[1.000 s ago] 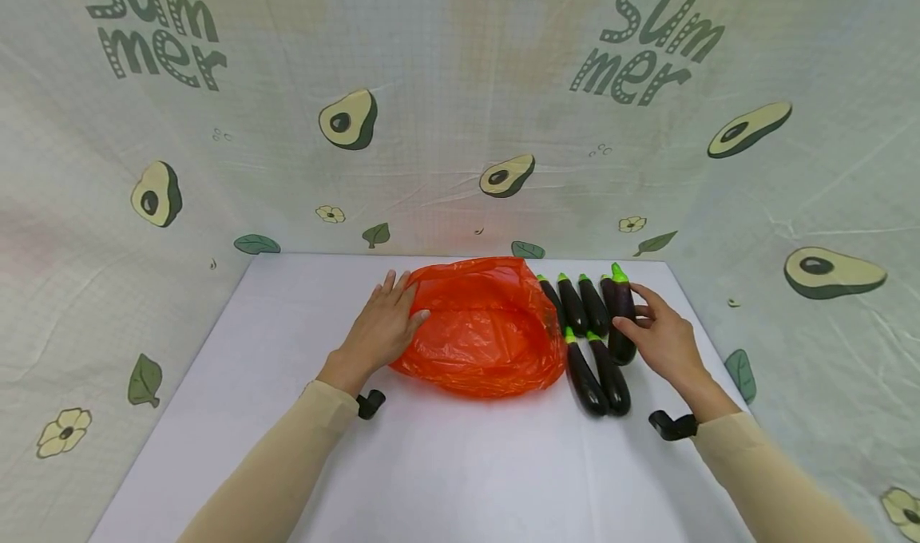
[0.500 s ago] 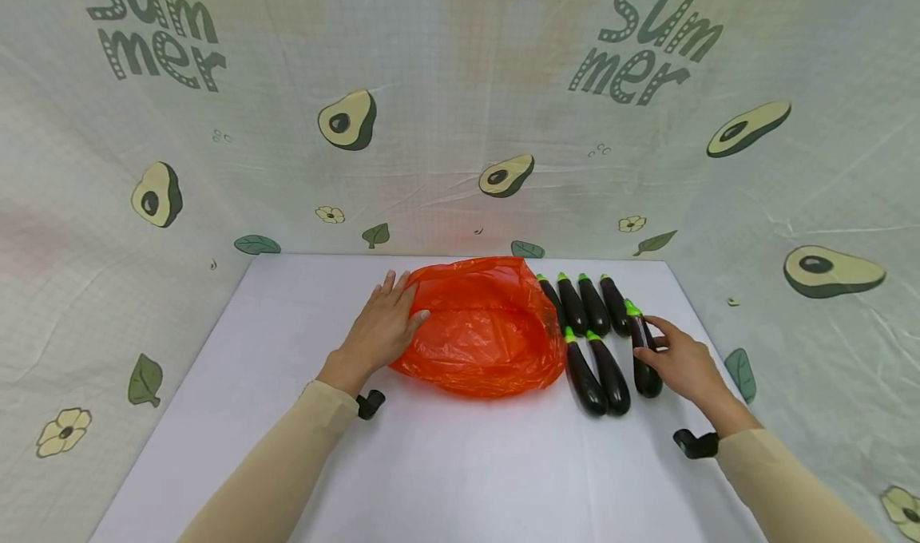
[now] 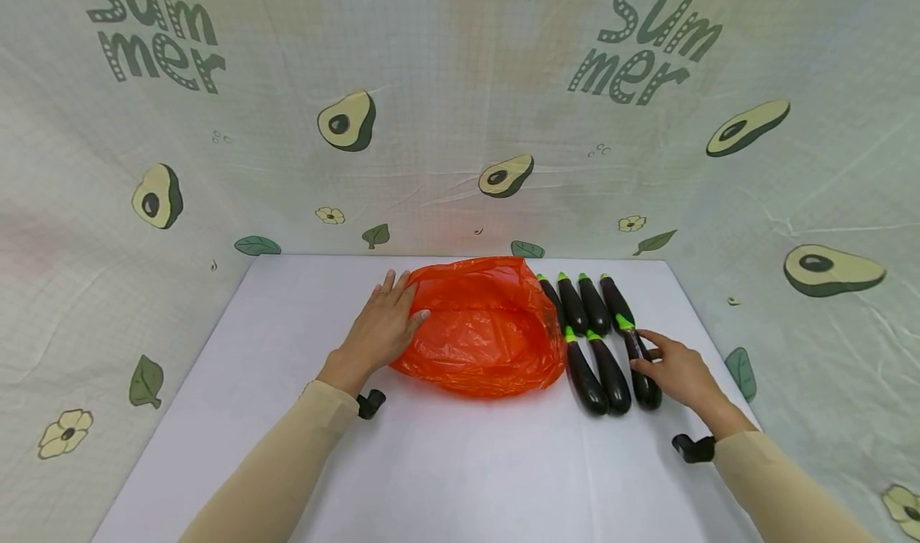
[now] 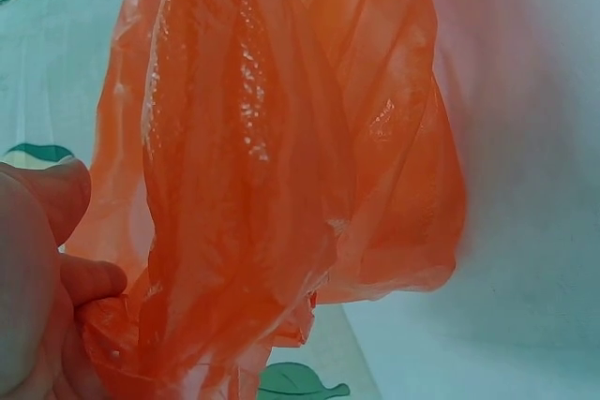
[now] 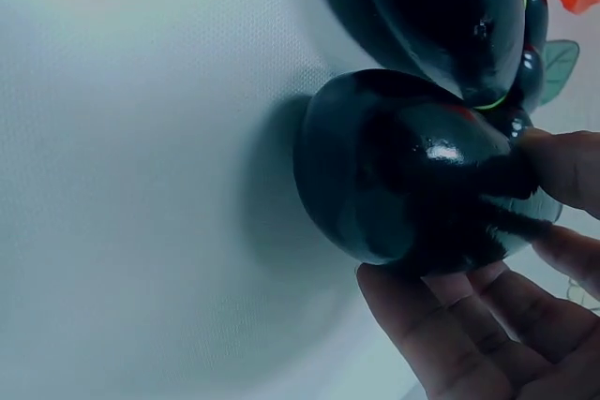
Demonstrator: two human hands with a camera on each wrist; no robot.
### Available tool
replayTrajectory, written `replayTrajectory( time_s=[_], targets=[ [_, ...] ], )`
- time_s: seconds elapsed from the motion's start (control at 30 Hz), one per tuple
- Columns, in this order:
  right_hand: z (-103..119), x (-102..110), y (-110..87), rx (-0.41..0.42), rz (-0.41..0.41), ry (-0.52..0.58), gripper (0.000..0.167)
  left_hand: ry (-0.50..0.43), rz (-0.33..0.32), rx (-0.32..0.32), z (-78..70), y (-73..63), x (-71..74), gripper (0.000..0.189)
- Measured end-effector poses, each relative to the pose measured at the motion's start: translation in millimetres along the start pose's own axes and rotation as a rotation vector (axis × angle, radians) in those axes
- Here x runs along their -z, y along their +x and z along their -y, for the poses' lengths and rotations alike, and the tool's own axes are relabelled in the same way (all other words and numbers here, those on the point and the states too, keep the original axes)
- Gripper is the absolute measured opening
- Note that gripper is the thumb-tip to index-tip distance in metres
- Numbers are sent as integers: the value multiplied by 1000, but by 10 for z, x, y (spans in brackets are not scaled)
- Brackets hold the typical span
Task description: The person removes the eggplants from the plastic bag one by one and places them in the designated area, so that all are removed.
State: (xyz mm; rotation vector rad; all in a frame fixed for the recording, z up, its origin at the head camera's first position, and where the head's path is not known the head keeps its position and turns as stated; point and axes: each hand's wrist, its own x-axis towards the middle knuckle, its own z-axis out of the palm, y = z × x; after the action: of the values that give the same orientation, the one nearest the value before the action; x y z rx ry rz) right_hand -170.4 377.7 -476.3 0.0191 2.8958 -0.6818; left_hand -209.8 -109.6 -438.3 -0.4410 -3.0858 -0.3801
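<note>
A red plastic bag [image 3: 477,343] lies on the white table with its mouth spread wide. My left hand [image 3: 381,327] rests on its left edge, fingers straight. Bag film [image 4: 253,185] fills most of the left wrist view, beside that hand's thumb and fingers. My right hand [image 3: 679,371] holds a dark, glossy eggplant [image 3: 648,396] between thumb and fingers, at the right end of the front row. Its rounded end [image 5: 375,175] faces the right wrist camera. Its green cap touches or overlaps the lower end of a back-row eggplant [image 3: 616,299]; I cannot tell which.
Several more eggplants lie in two rows right of the bag, including a back one [image 3: 572,307] and a front one [image 3: 585,379]. The leftmost back eggplant [image 3: 549,294] is partly hidden by the bag. A printed cloth [image 3: 431,112] encloses the table's back and sides.
My right hand has brought the eggplant from over the back row toward me, then slightly left, into line with the front row. The left hand and bag have stayed put.
</note>
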Motion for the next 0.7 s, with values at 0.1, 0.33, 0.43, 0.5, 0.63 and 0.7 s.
replayTrajectory(
  time_s=[0.1, 0.33, 0.43, 0.5, 0.63, 0.7],
  targets=[
    [-9, -9, 10, 8, 11, -7, 69, 4, 0, 0, -5, 1, -1, 74],
    [-10, -26, 69, -19, 48, -30, 70, -6, -7, 2, -13, 11, -5, 74],
    [-9, -34, 87, -31, 57, -31, 70, -8, -6, 3, -13, 14, -7, 74],
    [-14, -40, 97, -35, 61, -30, 69, -9, -5, 1, -12, 16, -11, 74],
    [-27, -52, 102, -39, 64, -27, 67, -5, -2, 1, -6, 21, -20, 74],
    [-41, -61, 104, -39, 64, -27, 66, -6, -3, 4, -4, 18, -21, 74]
  ],
)
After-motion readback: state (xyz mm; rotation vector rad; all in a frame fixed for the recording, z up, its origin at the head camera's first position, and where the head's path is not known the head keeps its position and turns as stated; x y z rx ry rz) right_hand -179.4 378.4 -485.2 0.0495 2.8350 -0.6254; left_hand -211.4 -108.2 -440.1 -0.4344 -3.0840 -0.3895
